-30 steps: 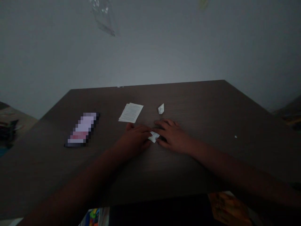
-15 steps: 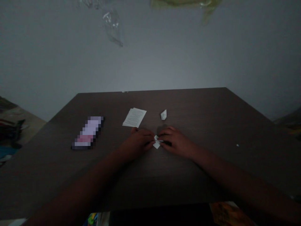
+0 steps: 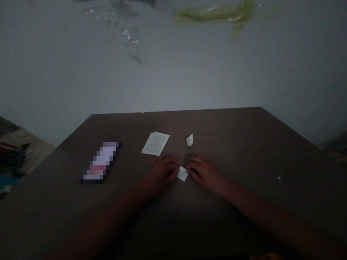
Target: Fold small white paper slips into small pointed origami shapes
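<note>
A small folded piece of white paper (image 3: pixel 182 174) lies on the dark table between my two hands, one corner pointing toward me. My left hand (image 3: pixel 165 171) pinches its left corner between thumb and fingers. At the right corner, my right hand (image 3: pixel 202 171) has its thumb and fingertips closed on the paper's edge. Just beyond my right hand stands a small folded paper shape (image 3: pixel 189 140) with a pointed top. Past my left hand rests a stack of printed paper sheets (image 3: pixel 155 143), slightly fanned.
On the left of the brown table (image 3: pixel 233 133) lies a phone (image 3: pixel 101 160) with a blurred screen. A tiny white scrap (image 3: pixel 279 177) sits at the right. Behind the table rises a wall (image 3: pixel 173 72) with clear and yellow plastic hanging on it.
The paper between my hands now shows a flatter diamond face, where raised flaps showed before. My right fingers have shifted slightly outward. The whole view has tilted up a little.
</note>
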The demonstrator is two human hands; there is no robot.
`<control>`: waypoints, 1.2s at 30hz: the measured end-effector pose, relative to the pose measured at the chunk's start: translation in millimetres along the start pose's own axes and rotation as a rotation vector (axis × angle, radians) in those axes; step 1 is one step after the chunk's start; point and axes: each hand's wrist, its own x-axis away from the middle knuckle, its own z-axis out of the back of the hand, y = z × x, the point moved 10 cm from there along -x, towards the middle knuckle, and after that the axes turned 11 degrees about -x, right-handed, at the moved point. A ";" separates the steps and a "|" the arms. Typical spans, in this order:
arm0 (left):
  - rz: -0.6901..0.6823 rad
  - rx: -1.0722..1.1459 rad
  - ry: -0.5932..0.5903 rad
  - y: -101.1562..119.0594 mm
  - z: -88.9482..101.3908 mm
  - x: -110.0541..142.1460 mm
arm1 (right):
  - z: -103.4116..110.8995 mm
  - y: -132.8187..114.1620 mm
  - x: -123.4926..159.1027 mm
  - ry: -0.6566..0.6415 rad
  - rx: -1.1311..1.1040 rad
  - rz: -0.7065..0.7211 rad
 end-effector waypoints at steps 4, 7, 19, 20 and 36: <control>0.005 0.046 0.026 0.2 4.3 2.9 | 2.1 0.5 2.8 0.025 -0.042 -0.038; 0.043 0.052 0.020 -2.9 4.5 4.6 | 3.9 -2.2 4.6 0.027 -0.056 -0.048; 0.132 -0.099 0.158 -4.5 3.1 14.4 | 7.2 -0.5 9.9 0.116 -0.108 -0.132; 0.132 -0.110 0.163 -3.2 1.8 14.3 | 7.3 -0.3 10.1 0.122 -0.115 -0.138; 0.185 -0.117 -0.033 6.8 0.3 9.6 | 11.8 1.2 8.6 0.134 -0.198 -0.134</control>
